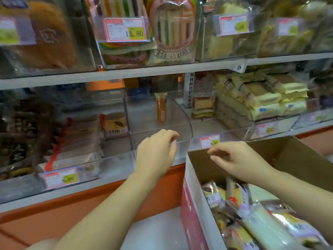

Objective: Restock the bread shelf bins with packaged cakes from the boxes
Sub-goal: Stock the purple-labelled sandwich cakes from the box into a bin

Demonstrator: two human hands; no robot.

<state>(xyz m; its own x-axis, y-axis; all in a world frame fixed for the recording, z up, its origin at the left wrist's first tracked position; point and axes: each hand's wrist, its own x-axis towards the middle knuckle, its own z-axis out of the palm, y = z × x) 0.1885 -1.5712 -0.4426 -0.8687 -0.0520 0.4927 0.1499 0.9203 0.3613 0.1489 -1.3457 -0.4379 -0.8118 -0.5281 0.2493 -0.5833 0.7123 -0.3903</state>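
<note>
A clear plastic bin [182,123] on the lower shelf holds a single orange packaged cake [161,109] standing upright at its back. My left hand [156,152] hovers at the bin's front lip, fingers loosely curled and holding nothing. My right hand [237,161] hangs over the back edge of an open cardboard box [194,179] at the lower right, fingers relaxed and empty. Several packaged cakes [239,210] in yellow and purple wrappers lie inside the box.
The bin to the left [72,152] holds red-edged packets, and the one to the right [259,100] is stacked with pale yellow packets. The upper shelf [126,71] carries bins of striped bread. Price tags [210,141] hang on the bin fronts. An orange base [54,212] runs below.
</note>
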